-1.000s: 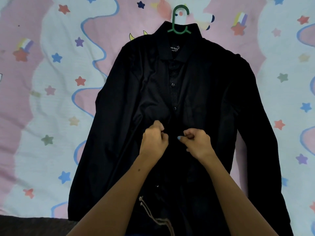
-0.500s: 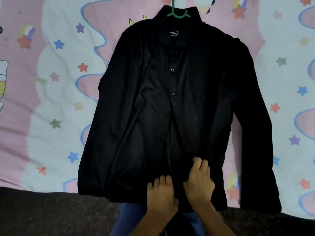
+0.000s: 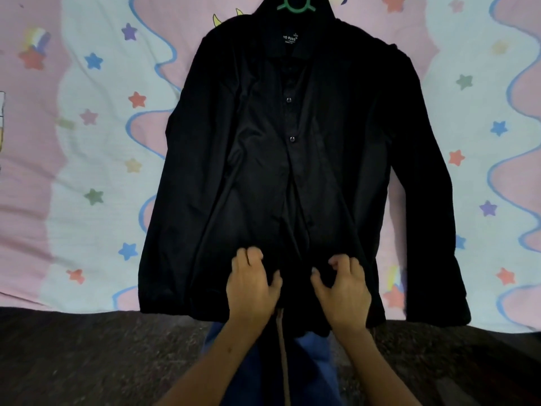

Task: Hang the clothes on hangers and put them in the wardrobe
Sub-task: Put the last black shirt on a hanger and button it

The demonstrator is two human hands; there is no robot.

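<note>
Shirt, black and long-sleeved (image 3: 292, 171), lies spread front-up on the star-printed bedsheet (image 3: 87, 171), its collar at twelve o'clock over a green hanger (image 3: 295, 5). Near the hem at six o'clock, the left hand (image 3: 251, 285) and right hand (image 3: 342, 291) sit on either side of the placket, fingers curled and bunching the dark cloth. Blue trousers (image 3: 316, 364) show below.

Star-patterned bedsheet (image 3: 87, 159), dark floor (image 3: 102, 356)
</note>
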